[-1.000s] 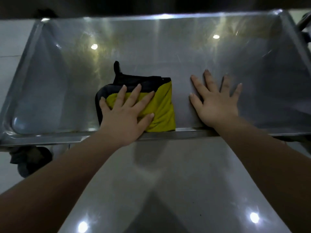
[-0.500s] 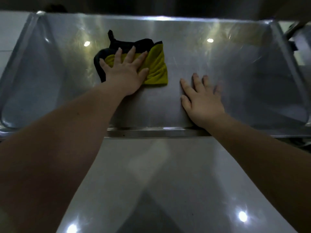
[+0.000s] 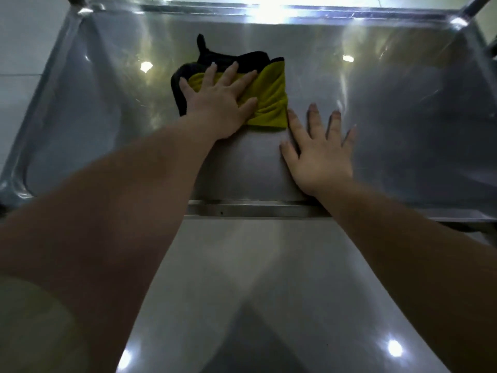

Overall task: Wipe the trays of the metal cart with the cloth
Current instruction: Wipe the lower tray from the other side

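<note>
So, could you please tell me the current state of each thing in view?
Shiny metal cart tray: level, glossy, reflecting ceiling lights.
Yellow and black cloth: folded, lying flat on the tray.
Left hand: open, fingers spread, pressing on the cloth.
Right hand: open, fingers spread, flat on the tray beside the cloth.

Tray [image 3: 403, 125]: stainless steel, shallow, with sloped walls and a raised rim; glossy, mirroring lights.
Cloth [image 3: 271, 100]: yellow face, black backing, folded and creased; lies flat mid-tray, nearer the far wall, under the spread left hand [image 3: 217, 103].
</note>
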`<state>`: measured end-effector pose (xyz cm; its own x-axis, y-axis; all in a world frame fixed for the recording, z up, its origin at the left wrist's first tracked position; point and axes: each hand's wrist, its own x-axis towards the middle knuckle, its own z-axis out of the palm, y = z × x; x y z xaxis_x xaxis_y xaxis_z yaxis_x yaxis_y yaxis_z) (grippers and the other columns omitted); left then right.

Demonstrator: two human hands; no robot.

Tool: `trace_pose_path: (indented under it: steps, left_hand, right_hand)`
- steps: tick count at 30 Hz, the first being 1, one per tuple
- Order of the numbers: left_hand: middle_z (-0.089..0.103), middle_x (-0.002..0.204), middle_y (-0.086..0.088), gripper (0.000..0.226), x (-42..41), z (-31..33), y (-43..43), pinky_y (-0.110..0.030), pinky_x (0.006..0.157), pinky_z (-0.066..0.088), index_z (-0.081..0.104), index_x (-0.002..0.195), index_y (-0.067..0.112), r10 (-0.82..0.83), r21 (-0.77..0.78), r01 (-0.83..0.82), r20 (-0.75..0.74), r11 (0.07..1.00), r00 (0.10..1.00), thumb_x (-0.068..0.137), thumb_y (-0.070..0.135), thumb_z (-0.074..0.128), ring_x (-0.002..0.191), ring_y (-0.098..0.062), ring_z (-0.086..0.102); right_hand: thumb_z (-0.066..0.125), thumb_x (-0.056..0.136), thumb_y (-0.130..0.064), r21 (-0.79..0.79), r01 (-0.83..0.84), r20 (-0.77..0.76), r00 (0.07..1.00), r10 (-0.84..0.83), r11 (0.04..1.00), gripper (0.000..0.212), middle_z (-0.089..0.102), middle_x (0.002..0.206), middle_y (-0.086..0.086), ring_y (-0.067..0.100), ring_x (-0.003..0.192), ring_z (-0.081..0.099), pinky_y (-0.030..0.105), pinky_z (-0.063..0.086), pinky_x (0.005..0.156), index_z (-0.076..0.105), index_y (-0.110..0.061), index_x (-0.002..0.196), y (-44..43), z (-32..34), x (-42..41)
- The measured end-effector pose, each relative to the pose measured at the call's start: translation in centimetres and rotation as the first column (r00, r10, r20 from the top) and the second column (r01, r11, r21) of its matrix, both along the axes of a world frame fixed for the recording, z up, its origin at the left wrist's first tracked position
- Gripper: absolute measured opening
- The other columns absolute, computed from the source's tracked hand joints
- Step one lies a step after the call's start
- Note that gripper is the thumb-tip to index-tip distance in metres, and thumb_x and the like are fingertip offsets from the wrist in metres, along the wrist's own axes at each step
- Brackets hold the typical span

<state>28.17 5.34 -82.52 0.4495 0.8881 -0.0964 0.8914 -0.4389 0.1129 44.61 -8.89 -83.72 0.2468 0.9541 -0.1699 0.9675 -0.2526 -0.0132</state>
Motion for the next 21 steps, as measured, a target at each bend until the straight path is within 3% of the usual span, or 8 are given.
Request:
trace_pose_path:
  steps: [5, 12, 18, 21]
  left_hand:
    - [0.001, 0.165, 0.011, 0.056, -0.5, 0.4, 0.9, -0.073, 0.109, -0.003, 0.008, 0.151, 0.053, -0.069, -0.042, 0.069, -0.002, 0.997, 0.998, 0.098, 0.062, 0.024, 0.151, -0.027, -0.005]
    - [-0.002, 0.164, 0.014, 0.057, -6.6, 0.4, -6.7, -0.069, 0.112, 0.004, 0.019, 0.15, 0.046, -0.157, -0.074, 0.152, -0.064, 0.986, 0.985, 0.095, 0.063, 0.026, 0.151, -0.023, -0.004]
    - [0.005, 0.163, 0.019, 0.077, -11.3, 1.1, -13.0, -0.066, 0.113, -0.001, 0.028, 0.147, 0.047, -0.093, -0.142, 0.095, 0.018, 0.985, 0.995, 0.077, 0.073, 0.007, 0.151, -0.017, -0.004]
    - [0.006, 0.162, 0.02, 0.062, -11.0, 1.2, -13.4, -0.068, 0.112, -0.005, 0.028, 0.147, 0.045, -0.032, -0.161, 0.038, 0.041, 0.986, 0.999, 0.091, 0.068, 0.017, 0.151, -0.017, -0.005]
  right_hand:
    - [0.01, 0.096, -0.064, -0.01, 0.026, -0.011, 1.0, -0.026, 1.0, 0.062, -0.013, 0.164, -0.003, 0.038, 0.148, -0.014, 0.064, -0.008, 0.115, -0.009, -0.045, 0.152, 0.5, 0.2, 0.2]
    - [0.015, 0.096, -0.064, -0.008, 0.019, -0.017, 1.0, -0.019, 1.0, 0.062, -0.008, 0.165, -0.003, 0.037, 0.149, -0.011, 0.064, -0.007, 0.114, -0.003, -0.047, 0.153, -0.1, 0.3, 0.3]
    - [0.015, 0.097, -0.062, -0.012, 0.02, -0.019, 1.0, -0.02, 1.0, 0.061, -0.007, 0.165, -0.002, 0.037, 0.149, -0.011, 0.064, -0.007, 0.115, -0.002, -0.045, 0.154, -0.3, 0.5, 0.2]
    - [0.014, 0.098, -0.06, -0.012, 0.022, 0.008, 1.0, -0.022, 1.0, 0.061, -0.007, 0.165, 0.0, 0.039, 0.149, -0.009, 0.065, -0.005, 0.115, -0.003, -0.043, 0.154, -0.5, 0.5, -0.1]
